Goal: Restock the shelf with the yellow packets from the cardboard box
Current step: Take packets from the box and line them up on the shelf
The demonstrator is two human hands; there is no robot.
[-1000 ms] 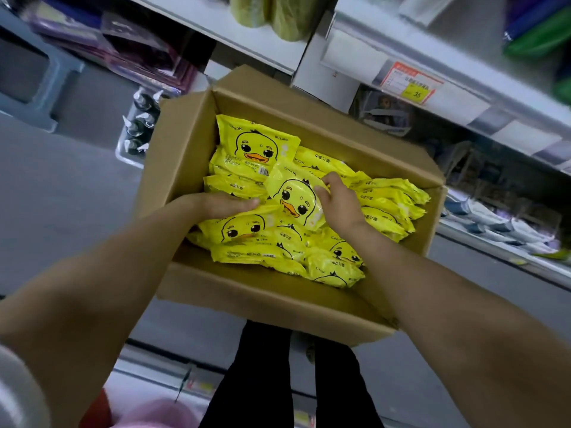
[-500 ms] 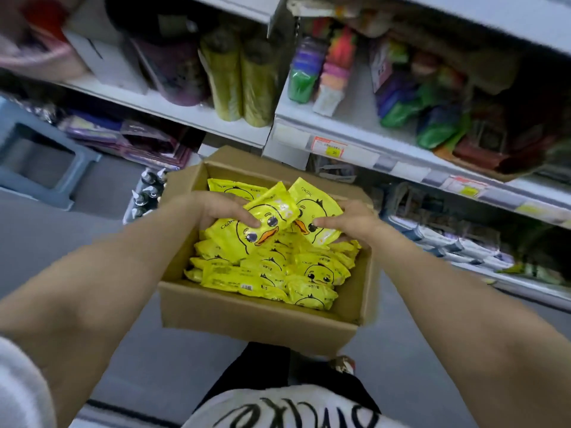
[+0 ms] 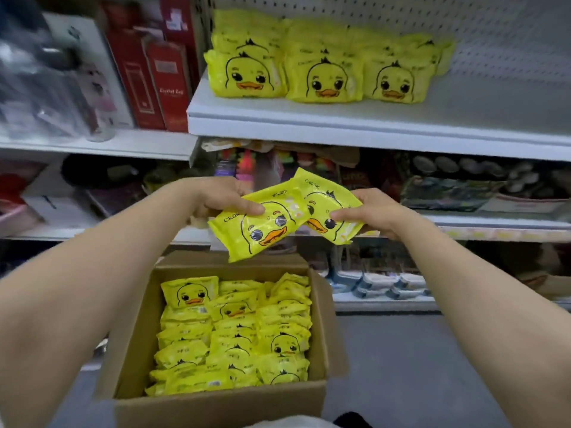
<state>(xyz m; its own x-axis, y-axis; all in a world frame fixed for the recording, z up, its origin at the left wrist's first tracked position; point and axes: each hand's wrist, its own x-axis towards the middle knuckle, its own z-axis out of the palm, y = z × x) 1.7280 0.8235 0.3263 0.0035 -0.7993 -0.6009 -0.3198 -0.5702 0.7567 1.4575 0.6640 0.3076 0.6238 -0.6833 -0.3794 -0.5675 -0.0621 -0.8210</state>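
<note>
**Two packets in hand, held between box and shelf**

At mid-frame the left hand [image 3: 216, 199] has its grip pinched on a yellow packet [image 3: 259, 233], thumb on the printed face. The packet tilts down to the right. The right hand [image 3: 367, 213] has its grip closed on a second packet [image 3: 324, 196], thumb across its face. The two packets overlap at their inner edges. Both are held in the air above the cardboard box [image 3: 222, 406] at lower centre, which is open and filled with rows of boxed packets [image 3: 234, 332]. On the white shelf [image 3: 340, 125], upper centre, shelved packets [image 3: 324, 75] stand upright in three stacks, faces out. Red cartons [image 3: 160, 78] stand to their left.
</note>
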